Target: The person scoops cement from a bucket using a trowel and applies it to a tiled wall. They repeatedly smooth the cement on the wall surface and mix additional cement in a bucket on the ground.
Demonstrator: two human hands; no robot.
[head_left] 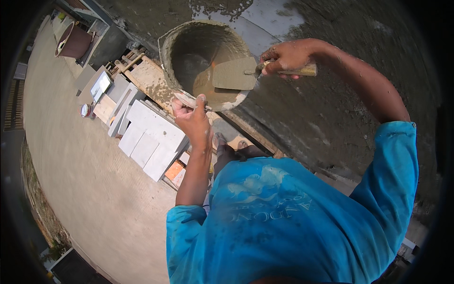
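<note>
Blue shirt (283, 222), right hand (286, 57) gripping trowel (236, 73) over bucket (208, 61)

shirt (283, 222): bright blue, long-sleeved, faded pale print on front
sleeves: left pushed up above elbow
forearms: bare, mortar-flecked

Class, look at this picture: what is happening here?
A person in a blue shirt works with wet mortar. The right hand holds a trowel by its wooden handle over a mortar-caked bucket. The left hand grips the bucket's near rim. Pale blocks lie stacked beside it.
</note>
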